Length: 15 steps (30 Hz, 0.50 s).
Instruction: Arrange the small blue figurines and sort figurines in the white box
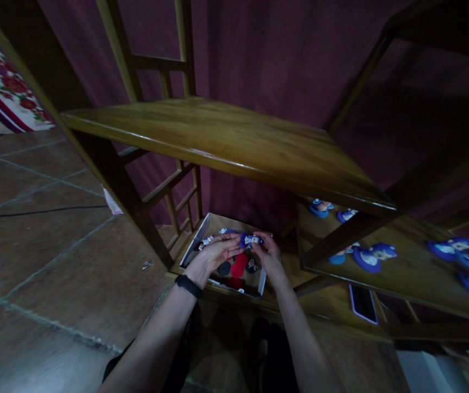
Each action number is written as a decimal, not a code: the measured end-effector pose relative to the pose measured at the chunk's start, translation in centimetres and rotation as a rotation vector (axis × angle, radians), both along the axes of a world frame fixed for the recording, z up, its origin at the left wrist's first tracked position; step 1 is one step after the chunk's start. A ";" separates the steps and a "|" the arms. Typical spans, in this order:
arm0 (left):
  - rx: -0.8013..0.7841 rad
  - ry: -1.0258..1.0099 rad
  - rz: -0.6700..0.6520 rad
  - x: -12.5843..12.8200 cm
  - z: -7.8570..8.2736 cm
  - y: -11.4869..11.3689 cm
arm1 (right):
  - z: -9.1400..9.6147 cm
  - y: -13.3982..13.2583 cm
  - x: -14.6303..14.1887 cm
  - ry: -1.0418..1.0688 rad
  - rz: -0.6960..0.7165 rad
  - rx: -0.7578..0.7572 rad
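Both my hands reach down into a shallow white-walled box (193,244) on the lowest shelf. My left hand (217,252), with a black band on the wrist, and my right hand (267,252) are pinched together on one small blue and white figure (250,239), held between them above the box. Inside the box lie more small blue and white pieces (205,242) and red and dark round pieces (239,265).
A wooden shelf board (226,139) juts out above the box. A lower shelf (406,275) to the right carries several blue figures (368,256). A phone (363,303) lies on the bottom board. Tiled floor (37,240) with a black cable spreads to the left.
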<state>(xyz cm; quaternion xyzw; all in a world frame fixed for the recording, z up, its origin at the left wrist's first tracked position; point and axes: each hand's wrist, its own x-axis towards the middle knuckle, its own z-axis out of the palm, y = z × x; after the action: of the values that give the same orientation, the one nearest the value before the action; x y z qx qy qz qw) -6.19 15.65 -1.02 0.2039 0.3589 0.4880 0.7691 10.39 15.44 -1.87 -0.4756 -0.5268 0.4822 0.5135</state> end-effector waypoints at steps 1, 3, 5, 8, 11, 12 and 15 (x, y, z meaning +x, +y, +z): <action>-0.005 0.006 0.010 0.1 -0.1 0.0 | -0.1 0.0 0.0 -0.015 0.001 0.005; -0.016 0.019 0.025 0.3 -0.1 0.0 | -0.1 0.0 0.1 -0.034 0.003 0.014; -0.027 0.029 0.037 0.4 -0.1 0.0 | -0.1 0.0 0.1 -0.043 0.003 0.021; -0.035 0.030 0.051 0.7 -0.1 0.0 | 0.0 -0.2 0.1 -0.058 0.002 0.023; -0.018 0.034 0.051 0.9 -0.3 0.1 | -0.1 -0.1 0.2 -0.060 0.004 0.019; -0.008 0.038 0.051 1.0 -0.4 0.1 | -0.2 -0.1 0.2 -0.058 0.004 0.020; 0.013 0.051 0.056 1.2 -0.6 0.1 | -0.5 0.0 0.3 -0.059 0.001 0.025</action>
<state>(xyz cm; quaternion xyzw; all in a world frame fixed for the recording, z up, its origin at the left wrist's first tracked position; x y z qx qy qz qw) -5.02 15.80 -1.59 0.2115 0.3807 0.5062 0.7444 10.70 15.45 -2.38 -0.4829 -0.5479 0.4618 0.5033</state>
